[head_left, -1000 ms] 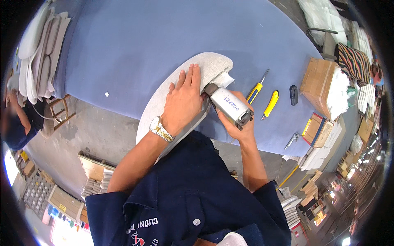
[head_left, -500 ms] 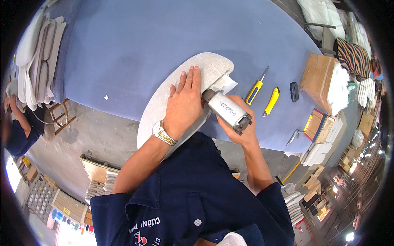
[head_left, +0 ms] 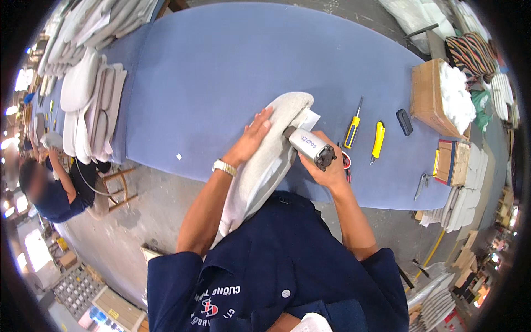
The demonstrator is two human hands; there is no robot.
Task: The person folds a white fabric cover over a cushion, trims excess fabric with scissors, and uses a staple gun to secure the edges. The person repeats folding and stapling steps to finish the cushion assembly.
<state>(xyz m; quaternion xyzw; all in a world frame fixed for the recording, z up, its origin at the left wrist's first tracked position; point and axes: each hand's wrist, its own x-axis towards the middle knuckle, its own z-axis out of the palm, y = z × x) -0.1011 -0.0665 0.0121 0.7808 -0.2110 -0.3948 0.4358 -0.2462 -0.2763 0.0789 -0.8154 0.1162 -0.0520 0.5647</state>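
Note:
A light grey, fabric-covered cushion panel (head_left: 257, 171) with a rounded far end stands tilted on the blue table, its near end close to my body. My left hand (head_left: 251, 139) lies along its left face with the fingers stretched out; the thumb is hidden. In my right hand (head_left: 330, 170) is a silver pneumatic staple gun (head_left: 310, 146), its nose against or very near the panel's right side. The gun's handle is hidden by the hand. A white flap (head_left: 310, 119) sticks out from the panel's right edge near the far end.
Right of my hand lie a yellow screwdriver (head_left: 352, 131), red-handled scissors (head_left: 347, 160), a yellow utility knife (head_left: 378, 141) and a black case (head_left: 405, 122). A cardboard box (head_left: 427, 94) holds white stuffing. Stacked panels (head_left: 91, 105) stand left; a person (head_left: 55, 191) works beyond.
The panel has tipped up from lying flatter, turning its right side more into view. My left hand has slid onto its left face. The view has shifted, and the scissors now show.

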